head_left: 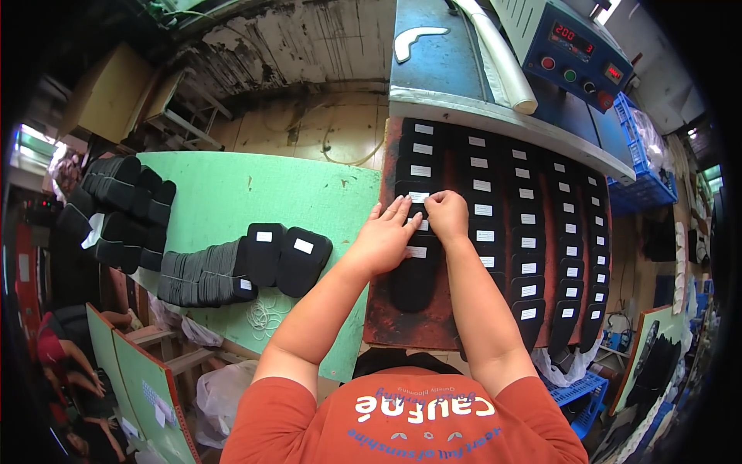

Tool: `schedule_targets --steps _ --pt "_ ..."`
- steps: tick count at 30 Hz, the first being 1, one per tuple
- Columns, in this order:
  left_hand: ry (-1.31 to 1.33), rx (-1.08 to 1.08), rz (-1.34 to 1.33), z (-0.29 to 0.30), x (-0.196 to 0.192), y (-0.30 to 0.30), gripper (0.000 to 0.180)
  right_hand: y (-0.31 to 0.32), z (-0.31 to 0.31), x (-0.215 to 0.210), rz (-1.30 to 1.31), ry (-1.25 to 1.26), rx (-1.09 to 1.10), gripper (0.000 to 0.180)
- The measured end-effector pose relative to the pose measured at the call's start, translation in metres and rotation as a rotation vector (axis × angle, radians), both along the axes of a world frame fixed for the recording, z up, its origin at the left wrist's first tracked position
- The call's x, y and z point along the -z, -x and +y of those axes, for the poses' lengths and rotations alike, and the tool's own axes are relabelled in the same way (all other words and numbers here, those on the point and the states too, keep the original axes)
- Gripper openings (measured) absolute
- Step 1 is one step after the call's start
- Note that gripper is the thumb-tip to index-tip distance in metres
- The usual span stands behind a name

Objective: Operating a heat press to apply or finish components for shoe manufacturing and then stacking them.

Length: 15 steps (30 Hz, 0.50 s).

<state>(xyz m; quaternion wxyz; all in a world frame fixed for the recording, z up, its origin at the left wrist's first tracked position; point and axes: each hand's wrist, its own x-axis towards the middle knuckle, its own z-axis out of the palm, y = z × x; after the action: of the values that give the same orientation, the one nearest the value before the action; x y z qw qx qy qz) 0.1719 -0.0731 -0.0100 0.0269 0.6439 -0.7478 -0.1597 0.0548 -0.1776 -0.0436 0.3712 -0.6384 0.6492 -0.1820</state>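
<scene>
Both my hands are over the leftmost column of overlapping black rounded pads [412,286] on the reddish-brown board [379,317]. Each pad bears a small white label. My left hand [384,238] lies flat with its fingers apart, fingertips resting on the pads beside a white label [418,197]. At that label's right end, the thumb and fingers of my right hand [448,215] are pinched together; what is between them, if anything, is hidden. Four-column-like rows of more labelled black pads [528,271] overlap to the right of my right forearm.
On the green table [232,178] at left are bundled black pads [201,274], two loose labelled pads [308,261] and white rubber bands [265,315]. Beyond the board stands a blue machine bed with a control box [572,54], a white roll [502,69] and a blue crate [641,189].
</scene>
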Motion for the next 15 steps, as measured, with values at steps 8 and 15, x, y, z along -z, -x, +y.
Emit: schedule_targets --steps 8,15 --pt "0.049 0.019 0.017 -0.0004 0.0006 0.0001 0.067 -0.0019 -0.0064 0.0082 0.05 0.001 0.013 0.018" --pt "-0.007 0.003 -0.022 0.0004 -0.0015 -0.0001 0.068 -0.0015 -0.0067 0.0088 0.011 -0.04 -0.012 0.019"
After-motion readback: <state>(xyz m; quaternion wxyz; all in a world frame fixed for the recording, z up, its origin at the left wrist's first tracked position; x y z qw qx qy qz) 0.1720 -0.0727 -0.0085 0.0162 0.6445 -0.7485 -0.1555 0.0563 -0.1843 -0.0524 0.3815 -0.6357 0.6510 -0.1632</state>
